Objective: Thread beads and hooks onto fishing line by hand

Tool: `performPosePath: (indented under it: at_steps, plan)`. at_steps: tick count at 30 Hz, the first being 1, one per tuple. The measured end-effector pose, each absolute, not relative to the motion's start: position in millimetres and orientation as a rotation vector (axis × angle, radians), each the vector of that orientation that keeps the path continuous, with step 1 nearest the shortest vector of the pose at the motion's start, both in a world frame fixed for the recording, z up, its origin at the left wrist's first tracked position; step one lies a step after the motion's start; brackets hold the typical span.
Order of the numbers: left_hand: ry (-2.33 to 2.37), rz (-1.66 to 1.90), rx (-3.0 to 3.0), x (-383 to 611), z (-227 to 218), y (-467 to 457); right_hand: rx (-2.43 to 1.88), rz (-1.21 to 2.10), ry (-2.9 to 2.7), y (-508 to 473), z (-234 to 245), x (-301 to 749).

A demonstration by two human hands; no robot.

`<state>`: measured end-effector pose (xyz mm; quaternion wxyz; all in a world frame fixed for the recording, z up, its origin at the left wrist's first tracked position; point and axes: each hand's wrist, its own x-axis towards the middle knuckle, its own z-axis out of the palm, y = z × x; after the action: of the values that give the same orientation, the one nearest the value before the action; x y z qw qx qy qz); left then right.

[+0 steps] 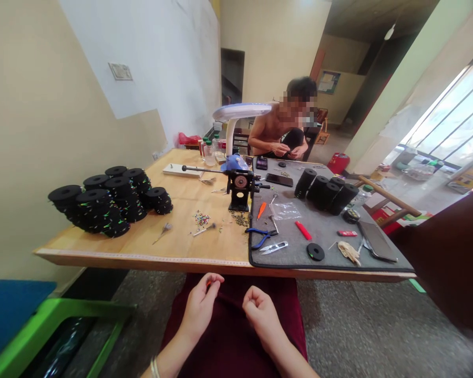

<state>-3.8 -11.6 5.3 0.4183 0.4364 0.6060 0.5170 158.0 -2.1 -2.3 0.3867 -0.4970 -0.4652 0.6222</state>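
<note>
Both my hands rest low over my dark red lap, below the front edge of the wooden table [173, 247]. My left hand [201, 304] is closed in a pinch on a tiny orange-red piece at its fingertips. My right hand [260, 310] is curled shut; whatever it holds is too small to make out. On the table just beyond lie a grey mat [323, 231], blue-handled pliers [260, 236], thread snips [274, 247] and a black winding device [239, 186].
Stacks of black spools [106, 202] stand at the table's left; more black spools [325, 191] lie on the mat. A red lighter [302, 230], phones, small beads [201, 218] and a desk lamp [236, 118] are there. Another person [286, 128] sits at the far end. A green-and-blue bin [35, 320] stands at lower left.
</note>
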Motion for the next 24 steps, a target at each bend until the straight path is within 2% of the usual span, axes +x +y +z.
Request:
performPosePath:
  at_steps: [12, 18, 24]
  plan:
    - [1.290, 1.128, 1.015, -7.8, 12.3, -12.7, -1.174, 1.670, -0.991, -3.4, 8.7, 158.3]
    - [1.383, 1.170, 0.886, -5.9, 22.8, -15.7, -1.211, 1.256, -1.350, -2.4, 3.7, 163.1]
    - [1.192, 1.070, 0.670, 5.4, 33.2, -19.2, -1.199, 0.893, -1.706, -7.5, 6.2, 167.6]
